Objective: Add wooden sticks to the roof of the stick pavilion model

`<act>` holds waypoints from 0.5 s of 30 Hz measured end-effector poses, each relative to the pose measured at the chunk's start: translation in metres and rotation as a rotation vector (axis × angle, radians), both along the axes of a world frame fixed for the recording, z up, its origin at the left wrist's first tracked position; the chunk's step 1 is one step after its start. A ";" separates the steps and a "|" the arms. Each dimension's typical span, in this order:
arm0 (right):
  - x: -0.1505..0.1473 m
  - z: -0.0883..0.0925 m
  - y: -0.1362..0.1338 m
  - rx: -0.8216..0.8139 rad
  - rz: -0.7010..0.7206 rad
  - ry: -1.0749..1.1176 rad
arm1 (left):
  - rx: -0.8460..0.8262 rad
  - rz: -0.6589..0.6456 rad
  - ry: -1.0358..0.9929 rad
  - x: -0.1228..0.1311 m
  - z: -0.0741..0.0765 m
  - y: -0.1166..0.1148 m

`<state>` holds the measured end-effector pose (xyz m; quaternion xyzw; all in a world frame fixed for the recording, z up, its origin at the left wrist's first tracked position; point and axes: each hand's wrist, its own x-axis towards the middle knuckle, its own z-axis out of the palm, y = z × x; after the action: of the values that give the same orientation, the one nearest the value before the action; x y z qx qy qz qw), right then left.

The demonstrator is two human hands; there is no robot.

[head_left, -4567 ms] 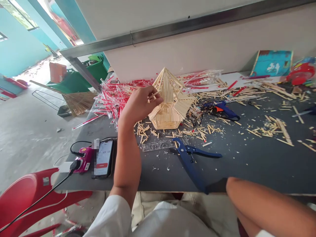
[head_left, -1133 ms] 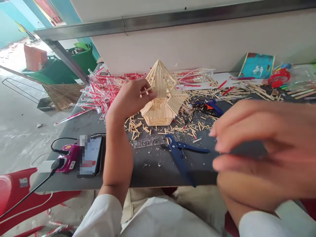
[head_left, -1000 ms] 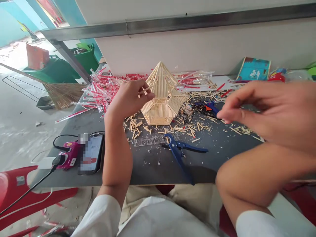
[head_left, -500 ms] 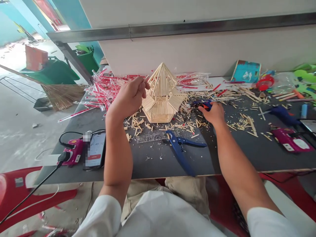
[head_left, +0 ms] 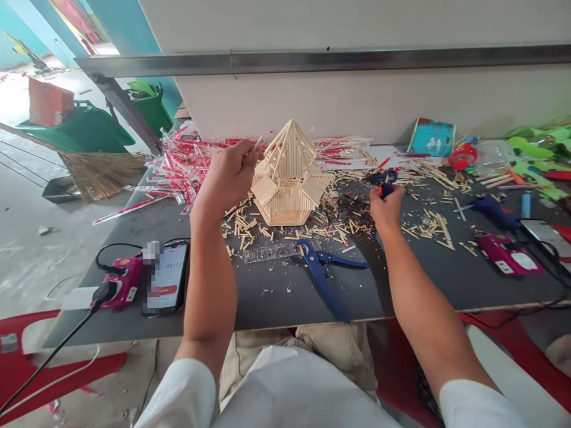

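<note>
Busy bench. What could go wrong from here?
The glue gun in the right hand is right beside loose sticks, so if hot, it could drip glue on them. The left hand, pinching a stick, is close to the stick model and might knock it.

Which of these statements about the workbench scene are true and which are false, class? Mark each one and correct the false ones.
1. The left hand pinches a thin wooden stick beside a stick pavilion model. True.
2. The right hand is holding up the stick pavilion model. False: it is to the right of the model, at a blue hot glue gun.
3. A clear ruler stands upright against the wall. False: it lies flat on the dark workbench.
4. Blue-handled cutters lie on the dark workbench in front of the stick pavilion model. True.
</note>
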<state>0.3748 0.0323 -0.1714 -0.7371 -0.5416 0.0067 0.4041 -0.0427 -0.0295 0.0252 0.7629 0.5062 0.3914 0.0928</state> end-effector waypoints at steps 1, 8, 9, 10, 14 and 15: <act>-0.003 0.001 0.001 0.018 0.010 0.031 | 0.003 0.008 -0.009 -0.003 0.000 0.001; -0.033 0.063 0.021 0.259 0.308 0.202 | -0.030 -0.026 -0.088 -0.016 -0.001 0.002; -0.039 0.079 0.024 0.292 0.345 0.162 | -0.044 -0.051 -0.108 -0.015 -0.001 0.003; -0.044 0.096 0.026 0.324 0.372 0.119 | -0.058 -0.073 -0.121 -0.014 -0.002 0.003; -0.069 0.151 0.021 0.401 0.380 -0.050 | -0.086 -0.109 -0.120 -0.008 -0.006 0.007; -0.075 0.159 0.018 0.408 0.381 -0.077 | -0.096 -0.116 -0.121 -0.007 -0.007 0.007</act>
<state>0.2999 0.0500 -0.0121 -0.5252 -0.6757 -0.0545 0.5144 -0.0502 -0.0222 0.0182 0.7605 0.4729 0.4060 0.1819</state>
